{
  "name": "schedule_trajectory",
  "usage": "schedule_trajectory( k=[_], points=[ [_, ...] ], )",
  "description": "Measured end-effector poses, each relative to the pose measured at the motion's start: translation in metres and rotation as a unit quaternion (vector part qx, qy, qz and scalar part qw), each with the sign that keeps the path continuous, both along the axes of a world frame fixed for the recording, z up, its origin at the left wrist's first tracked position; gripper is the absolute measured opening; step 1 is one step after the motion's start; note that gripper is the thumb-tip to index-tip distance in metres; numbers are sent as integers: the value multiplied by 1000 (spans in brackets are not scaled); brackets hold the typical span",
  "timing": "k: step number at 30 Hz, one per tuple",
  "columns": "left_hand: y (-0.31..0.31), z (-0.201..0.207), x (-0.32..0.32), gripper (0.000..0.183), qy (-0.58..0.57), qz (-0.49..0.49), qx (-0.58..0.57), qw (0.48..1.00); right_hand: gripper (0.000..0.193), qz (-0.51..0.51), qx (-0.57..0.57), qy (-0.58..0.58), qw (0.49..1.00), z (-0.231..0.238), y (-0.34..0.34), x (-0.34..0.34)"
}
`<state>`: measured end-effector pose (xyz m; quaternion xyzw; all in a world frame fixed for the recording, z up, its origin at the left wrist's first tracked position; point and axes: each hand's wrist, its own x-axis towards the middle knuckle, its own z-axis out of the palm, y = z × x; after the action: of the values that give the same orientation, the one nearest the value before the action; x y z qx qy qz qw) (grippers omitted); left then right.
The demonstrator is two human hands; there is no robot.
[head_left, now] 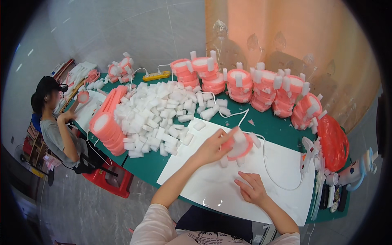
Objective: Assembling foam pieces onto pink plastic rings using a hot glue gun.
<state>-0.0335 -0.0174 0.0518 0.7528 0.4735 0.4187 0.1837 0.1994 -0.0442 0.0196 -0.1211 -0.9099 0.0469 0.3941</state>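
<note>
A round pink foam piece [241, 146] with a white centre and small white foam blocks at its rim is held in my left hand [213, 146], above a white sheet [204, 179]. My left fingers close on its left edge. Nearer to me, my right hand [254, 188] hovers over the same sheet, fingers apart and holding nothing. To the left of the sheet lies a large heap of loose white foam blocks [155, 116].
Several stacks of pink foam rounds [239, 83] line the table's back edge; another stack [107, 128] stands left. A white cable [265, 163] crosses the sheet. A red plastic bag [332, 143] sits right. Far left, a seated person [59, 130] holds a pink round.
</note>
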Motion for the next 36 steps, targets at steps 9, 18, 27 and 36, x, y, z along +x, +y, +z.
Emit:
schedule_trajectory(
  k=[9, 18, 27, 36],
  points=[
    [24, 6, -40, 60, -481, 147, 72, 861, 45, 43, -2, -5, 999, -2, -1, -5],
    [38, 50, -236, 23, -539, 338, 246, 731, 38, 49, -39, -16, 998, -10, -3, -7],
    [56, 37, -330, 22, -549, 463, 244, 652, 27, 47, -94, -31, 994, -15, -2, -8],
    [75, -8, -430, 21, -447, 518, 58, 727, 24, 24, -140, -44, 989, -17, -2, -9]
  ],
)
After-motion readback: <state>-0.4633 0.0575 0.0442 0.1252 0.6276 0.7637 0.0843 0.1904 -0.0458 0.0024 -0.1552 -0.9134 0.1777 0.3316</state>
